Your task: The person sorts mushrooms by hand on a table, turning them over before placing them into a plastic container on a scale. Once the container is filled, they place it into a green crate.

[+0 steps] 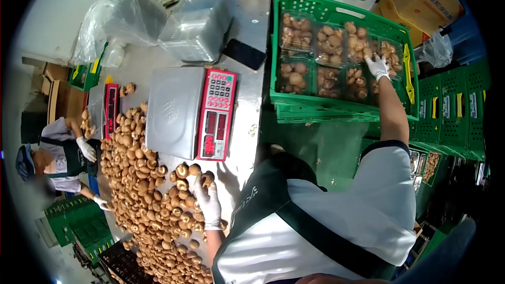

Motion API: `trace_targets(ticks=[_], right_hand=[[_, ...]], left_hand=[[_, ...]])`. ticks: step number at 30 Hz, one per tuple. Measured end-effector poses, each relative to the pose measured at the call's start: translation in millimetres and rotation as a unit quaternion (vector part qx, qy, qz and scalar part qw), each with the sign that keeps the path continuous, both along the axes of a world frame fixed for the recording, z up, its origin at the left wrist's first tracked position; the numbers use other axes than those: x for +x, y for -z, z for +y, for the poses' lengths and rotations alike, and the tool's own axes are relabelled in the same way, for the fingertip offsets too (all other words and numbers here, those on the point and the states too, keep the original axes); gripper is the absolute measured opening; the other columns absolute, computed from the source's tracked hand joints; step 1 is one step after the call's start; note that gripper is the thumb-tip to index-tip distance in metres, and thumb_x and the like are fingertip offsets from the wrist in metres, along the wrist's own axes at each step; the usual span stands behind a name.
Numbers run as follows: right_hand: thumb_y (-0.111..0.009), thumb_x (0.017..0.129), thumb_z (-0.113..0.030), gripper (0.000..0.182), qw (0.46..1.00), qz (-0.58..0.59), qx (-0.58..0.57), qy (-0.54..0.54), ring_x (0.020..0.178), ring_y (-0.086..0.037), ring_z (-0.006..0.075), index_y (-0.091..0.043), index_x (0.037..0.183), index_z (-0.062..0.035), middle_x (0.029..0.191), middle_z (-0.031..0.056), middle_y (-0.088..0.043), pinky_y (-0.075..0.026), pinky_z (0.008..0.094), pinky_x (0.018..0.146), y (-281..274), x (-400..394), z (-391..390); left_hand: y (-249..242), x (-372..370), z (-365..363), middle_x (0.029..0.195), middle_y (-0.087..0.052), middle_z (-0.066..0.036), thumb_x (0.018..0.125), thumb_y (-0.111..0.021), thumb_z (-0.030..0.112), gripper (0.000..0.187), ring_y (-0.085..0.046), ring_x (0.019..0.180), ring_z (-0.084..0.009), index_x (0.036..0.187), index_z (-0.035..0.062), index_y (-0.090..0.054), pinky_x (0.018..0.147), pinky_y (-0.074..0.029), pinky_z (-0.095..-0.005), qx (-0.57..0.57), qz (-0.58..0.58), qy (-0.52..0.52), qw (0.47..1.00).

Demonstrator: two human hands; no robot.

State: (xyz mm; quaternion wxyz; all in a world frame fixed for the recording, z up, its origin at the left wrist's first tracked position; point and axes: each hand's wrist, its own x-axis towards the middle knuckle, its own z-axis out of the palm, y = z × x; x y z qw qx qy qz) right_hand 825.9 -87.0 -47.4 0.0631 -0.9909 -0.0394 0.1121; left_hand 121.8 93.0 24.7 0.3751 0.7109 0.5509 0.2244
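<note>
The lighting is bright but uneven across a wide fisheye view, its circle fading to black at the corners. Strong light washes out the pale wall (71,8) at upper left and throws glare along the metal bench (248,110) beside the scale (176,113). Near the left hand (209,205), dark shadows fall on the bright metal. Sharp highlights streak the clear plastic bag (123,18), and hard bright patches mark the white shirt sleeve (363,194). The lower right sinks into gloom. Mushrooms (139,186) mid-picture look reasonably crisp; the co-worker (72,155) is softer, with a smear over the face. Stacked green crates (447,110) bend near the right edge.
</note>
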Motion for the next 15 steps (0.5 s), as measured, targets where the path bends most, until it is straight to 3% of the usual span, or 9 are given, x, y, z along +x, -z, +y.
trace_targets(ticks=[3,4,6,8,10,12,14,15], right_hand=[[-0.056,0.080,-0.067,0.092,0.994,-0.100,-0.011,-0.032,0.143,-0.029,0.0353,-0.026,0.153,-0.0188,0.156,0.0176,-0.028,-0.024,0.0433,0.116,31.7,41.4,8.7],[-0.062,0.081,-0.059,0.088,0.991,-0.130,0.027,0.005,0.138,-0.037,0.0341,-0.034,0.150,-0.0135,0.153,0.0193,-0.033,-0.029,0.0419,0.114,5.0,18.6,33.9],[-0.066,0.084,-0.044,0.071,0.952,-0.247,0.149,-0.103,0.131,-0.046,0.0339,-0.045,0.142,-0.0088,0.144,0.0199,-0.046,-0.035,0.0399,0.110,-9.2,5.1,95.7],[-0.063,0.090,-0.028,0.049,0.849,-0.260,0.342,-0.309,0.122,-0.053,0.0330,-0.055,0.133,-0.0049,0.133,0.0180,-0.056,-0.039,0.0388,0.106,-37.6,-37.2,183.6],[-0.058,0.095,-0.021,0.039,0.724,-0.220,0.461,-0.464,0.120,-0.054,0.0316,-0.057,0.130,-0.0053,0.130,0.0153,-0.059,-0.040,0.0386,0.104,-98.0,-133.4,273.2],[-0.056,0.096,-0.021,0.037,0.632,-0.242,0.460,-0.575,0.118,-0.055,0.0317,-0.057,0.130,-0.0051,0.129,0.0143,-0.060,-0.040,0.0377,0.102,-128.0,-204.7,345.7],[-0.057,0.096,-0.024,0.039,0.590,-0.245,0.460,-0.617,0.117,-0.055,0.0341,-0.057,0.129,-0.0041,0.128,0.0162,-0.060,-0.041,0.0394,0.100,-138.2,-264.1,401.0],[-0.056,0.096,-0.028,0.039,0.608,-0.247,0.423,-0.625,0.114,-0.056,0.0361,-0.059,0.127,-0.0046,0.125,0.0174,-0.061,-0.042,0.0406,0.098,-128.7,-276.8,424.4]], left_hand=[[14.9,-15.1,-16.4,0.136,-0.049,-0.016,0.094,-0.058,0.010,0.049,-0.051,0.121,-0.0266,0.141,0.0036,-0.041,0.101,-0.041,-0.0365,-0.088,-0.087,-0.076,0.989],[17.8,-20.0,-23.4,0.134,-0.050,-0.015,0.094,-0.058,0.010,0.047,-0.052,0.119,-0.0248,0.139,0.0046,-0.044,0.098,-0.043,-0.0350,-0.048,-0.069,-0.078,0.993],[17.4,-27.3,-35.2,0.132,-0.051,-0.014,0.095,-0.057,0.009,0.045,-0.052,0.118,-0.0227,0.138,0.0045,-0.045,0.096,-0.045,-0.0337,-0.101,-0.072,-0.120,0.985],[22.2,-32.1,-48.5,0.122,-0.058,-0.014,0.095,-0.058,0.013,0.040,-0.056,0.112,-0.0232,0.133,0.0030,-0.050,0.098,-0.045,-0.0344,-0.105,-0.090,-0.160,0.977],[31.1,-40.0,-60.0,0.119,-0.060,-0.013,0.096,-0.059,0.017,0.038,-0.057,0.111,-0.0239,0.130,0.0026,-0.053,0.098,-0.045,-0.0350,-0.104,-0.113,-0.151,0.977],[27.7,-41.2,-72.4,0.119,-0.060,-0.013,0.096,-0.058,0.017,0.037,-0.058,0.110,-0.0229,0.129,0.0023,-0.053,0.097,-0.045,-0.0338,-0.089,-0.090,-0.137,0.982],[16.2,-42.3,-81.9,0.115,-0.062,-0.013,0.095,-0.059,0.017,0.036,-0.059,0.107,-0.0216,0.128,0.0022,-0.055,0.095,-0.045,-0.0321,-0.101,-0.098,-0.156,0.978],[20.9,-44.0,-88.7,0.110,-0.063,-0.014,0.094,-0.060,0.016,0.035,-0.060,0.103,-0.0224,0.126,0.0023,-0.056,0.094,-0.045,-0.0321,-0.102,-0.138,-0.202,0.964]])
